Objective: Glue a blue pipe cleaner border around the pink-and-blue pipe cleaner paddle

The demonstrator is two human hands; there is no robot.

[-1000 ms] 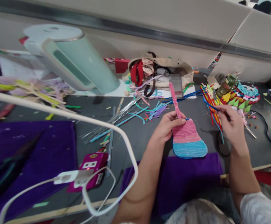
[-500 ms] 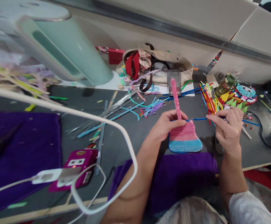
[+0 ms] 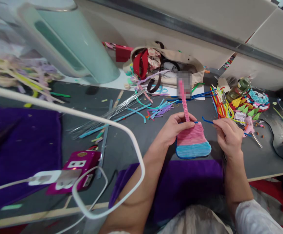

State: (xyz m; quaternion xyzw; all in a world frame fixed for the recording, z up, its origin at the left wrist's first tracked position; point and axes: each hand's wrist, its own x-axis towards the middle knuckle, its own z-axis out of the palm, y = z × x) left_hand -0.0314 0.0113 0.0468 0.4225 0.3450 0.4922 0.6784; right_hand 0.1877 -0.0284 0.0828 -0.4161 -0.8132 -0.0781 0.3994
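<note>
My left hand (image 3: 177, 128) pinches the top edge of a pipe-cleaner panel (image 3: 192, 138), pink above and light blue below, with a darker blue outline along its left and bottom. A fuzzy pink twisted stem (image 3: 185, 109) rises from beside the left fingers; its upper end is blurred out. To the right, my right hand (image 3: 230, 135) is closed on a dark blue pipe cleaner (image 3: 206, 120). Its short free end points toward the panel, bent slightly upward and apart from it. Another bit of blue shows at the panel's top edge by my left fingertips.
Loose pipe cleaners (image 3: 164, 109) lie beyond my hands. A beige bag (image 3: 195, 70) stands behind, with a glass jar (image 3: 239, 87) to its right. A white cable (image 3: 129, 131) loops across the left, near a magenta power strip (image 3: 79, 169). Purple cloth (image 3: 190, 178) lies in front.
My right hand has moved left, nearer the panel, and the free end of the blue pipe cleaner now tilts upward. My left hand keeps its hold on the panel.
</note>
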